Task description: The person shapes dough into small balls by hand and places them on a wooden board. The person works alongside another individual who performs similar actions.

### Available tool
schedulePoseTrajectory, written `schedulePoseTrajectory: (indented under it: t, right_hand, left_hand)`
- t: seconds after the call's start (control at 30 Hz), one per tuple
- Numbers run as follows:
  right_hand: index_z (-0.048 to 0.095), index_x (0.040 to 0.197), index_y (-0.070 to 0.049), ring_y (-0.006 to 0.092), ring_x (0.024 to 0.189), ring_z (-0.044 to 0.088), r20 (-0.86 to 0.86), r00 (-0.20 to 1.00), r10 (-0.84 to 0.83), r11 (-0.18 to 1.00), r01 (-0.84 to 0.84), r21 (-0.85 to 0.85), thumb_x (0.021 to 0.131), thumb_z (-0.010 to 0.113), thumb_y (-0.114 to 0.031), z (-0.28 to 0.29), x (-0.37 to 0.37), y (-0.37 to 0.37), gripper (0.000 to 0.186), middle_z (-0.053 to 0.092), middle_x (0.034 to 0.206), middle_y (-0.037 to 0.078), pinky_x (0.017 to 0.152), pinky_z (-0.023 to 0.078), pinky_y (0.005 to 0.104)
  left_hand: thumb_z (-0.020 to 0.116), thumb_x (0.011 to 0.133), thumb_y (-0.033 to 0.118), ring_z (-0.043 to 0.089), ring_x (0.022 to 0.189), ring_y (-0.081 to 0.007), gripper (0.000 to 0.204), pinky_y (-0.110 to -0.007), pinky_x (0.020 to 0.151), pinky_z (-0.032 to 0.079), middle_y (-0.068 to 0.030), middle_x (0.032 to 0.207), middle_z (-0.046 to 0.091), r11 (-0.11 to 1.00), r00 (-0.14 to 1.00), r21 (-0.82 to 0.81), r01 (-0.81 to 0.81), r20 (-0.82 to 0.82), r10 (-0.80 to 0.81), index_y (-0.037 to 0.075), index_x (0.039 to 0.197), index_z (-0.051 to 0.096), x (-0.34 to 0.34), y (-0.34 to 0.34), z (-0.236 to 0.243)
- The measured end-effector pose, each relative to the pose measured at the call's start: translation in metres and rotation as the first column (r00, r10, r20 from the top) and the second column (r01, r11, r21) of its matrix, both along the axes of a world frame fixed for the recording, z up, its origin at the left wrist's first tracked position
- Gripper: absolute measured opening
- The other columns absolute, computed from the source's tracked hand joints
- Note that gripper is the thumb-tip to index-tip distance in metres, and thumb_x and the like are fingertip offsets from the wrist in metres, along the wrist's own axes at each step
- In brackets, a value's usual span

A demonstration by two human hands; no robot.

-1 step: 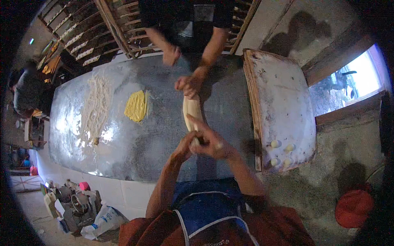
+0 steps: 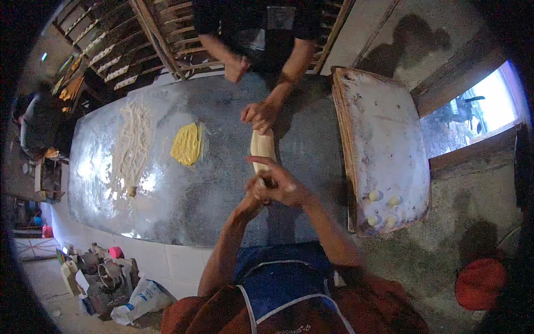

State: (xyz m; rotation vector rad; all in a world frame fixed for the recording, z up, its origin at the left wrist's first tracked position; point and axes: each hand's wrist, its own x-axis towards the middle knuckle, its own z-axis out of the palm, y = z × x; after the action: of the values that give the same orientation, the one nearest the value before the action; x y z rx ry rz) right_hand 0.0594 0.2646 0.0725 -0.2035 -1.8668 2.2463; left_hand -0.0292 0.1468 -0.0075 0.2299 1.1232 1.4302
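A pale, long roll of dough (image 2: 262,147) lies lengthwise on the grey table (image 2: 222,211), running from me toward a person across from me. My left hand (image 2: 257,193) is closed at its near end. My right hand (image 2: 286,188) curls around the same end, pressed against the left hand, its index finger lying across the dough. The very end of the roll is hidden between my fingers. At the far end, the other person's hand (image 2: 260,115) rests closed on the dough; their other hand (image 2: 236,69) hovers above the table's far edge.
Left of the dough are a flattened yellow mass (image 2: 187,145) and a smeared whitish strip (image 2: 133,147). Stacked boards (image 2: 389,133) on the right carry several small dough balls (image 2: 375,195). Wooden racks (image 2: 111,61) stand behind; machinery (image 2: 105,278) and a sack (image 2: 143,300) sit lower left.
My hands have shifted slightly away from me along the dough, staying closed together. The visible stretch of dough is a little shorter and straighter. The other person's hands have moved slightly.
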Motion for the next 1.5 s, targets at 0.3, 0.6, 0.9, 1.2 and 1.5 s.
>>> schedulePoseTrajectory:
  t: [0.3, 0.6, 0.9, 1.2, 1.5]
  right_hand:
    - [0.063, 0.124, -0.001, 0.0135, 0.098, 0.066, 0.118, 0.99, 0.077, 0.979, -0.097, 0.177, 0.098, 0.07, -0.018, -0.131, -0.08, -0.001, 0.032, 0.07, 0.104, 0.006, 0.088, 0.055, 0.0306]
    - [0.062, 0.124, 0.001, 0.0201, 0.106, 0.067, 0.095, 0.831, -0.549, 0.8, 0.488, 0.349, 0.092, 0.074, -0.012, -0.078, 0.034, -0.024, 0.037, 0.068, 0.115, 0.011, 0.092, 0.055, 0.0339]
    - [0.061, 0.124, 0.005, 0.0409, 0.107, 0.065, 0.03, 0.807, -0.589, 0.236, 0.137, 0.962, 0.086, 0.063, -0.003, -0.117, 0.025, -0.061, 0.038, 0.059, 0.126, 0.025, 0.093, 0.054, 0.0467]
    - [0.067, 0.107, -0.011, 0.0302, 0.107, 0.065, 0.505, 0.776, -0.378, 0.821, 0.029, 0.57, 0.091, 0.071, -0.029, -0.051, 0.155, -0.064, 0.025, 0.067, 0.111, 0.01, 0.092, 0.05, 0.0458]
    - [0.053, 0.112, -0.001, 0.0437, 0.089, 0.057, -0.16, 0.664, -0.73, 0.004, 0.238, 0.971, 0.088, 0.073, -0.024, -0.126, 0.069, -0.042, 0.039, 0.059, 0.096, 0.023, 0.082, 0.045, 0.0529]
  left_hand:
    - [0.05, 0.101, 0.02, 0.061, 0.112, -0.0344, 0.032, -0.051, 0.083, 0.051, -0.0248, 0.124, 0.058, 0.575, -0.024, -0.67, 0.469, -0.661, -0.75, -0.001, 0.123, 0.059, -0.017, -0.021, -0.046]
    - [0.053, 0.099, 0.009, 0.06, 0.1, -0.0448, 0.032, -0.053, 0.087, 0.05, -0.0237, 0.109, 0.06, 0.946, 0.172, -0.187, 0.265, -0.956, -0.237, -0.001, 0.129, 0.058, -0.056, -0.081, 0.044]
    - [0.055, 0.095, 0.006, 0.061, 0.101, -0.0406, 0.039, -0.05, 0.083, 0.051, -0.0231, 0.112, 0.065, 0.934, 0.09, -0.176, 0.31, -0.973, -0.213, 0.01, 0.133, 0.061, -0.036, -0.009, -0.018]
    - [0.064, 0.093, 0.014, 0.057, 0.099, -0.0382, 0.045, -0.049, 0.089, 0.047, -0.0167, 0.109, 0.06, 0.99, 0.021, -0.138, 0.01, -0.99, -0.138, 0.007, 0.137, 0.056, -0.026, -0.089, -0.01]
    - [0.059, 0.097, 0.02, 0.053, 0.107, -0.0443, 0.036, -0.055, 0.094, 0.04, -0.0241, 0.114, 0.057, 0.972, -0.328, 0.078, -0.22, -0.945, 0.001, 0.0, 0.126, 0.056, -0.024, -0.061, -0.11]
